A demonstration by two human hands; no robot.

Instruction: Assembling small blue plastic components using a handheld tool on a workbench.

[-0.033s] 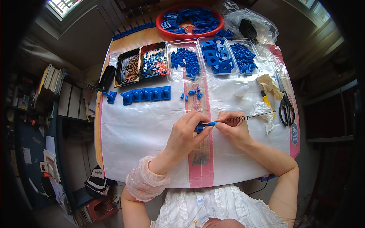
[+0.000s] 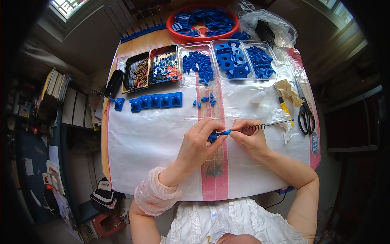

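Above the middle of the table, my left hand (image 2: 202, 137) is closed on a blue plastic piece (image 2: 220, 133), whose wider end it partly hides. My right hand (image 2: 250, 139) pinches the narrow tip of that piece, where it meets a dark coiled spring wire (image 2: 255, 127). The wire's straight end points right and carries a small blue tip (image 2: 292, 119). Beyond my hands lie several small blue cones (image 2: 205, 99). To the left of these stands a row of joined-up blue bases (image 2: 156, 101), and farther left a blue base with a spring wire (image 2: 118, 104).
Along the back, trays hold screws (image 2: 141, 73), nuts (image 2: 164, 67), blue cones (image 2: 198, 65), square plates (image 2: 232, 61) and slim blue parts (image 2: 261, 61). Behind them is a red basin (image 2: 170, 32) of blue parts. Scissors (image 2: 305, 118) and a yellow cutter (image 2: 285, 106) lie at right.
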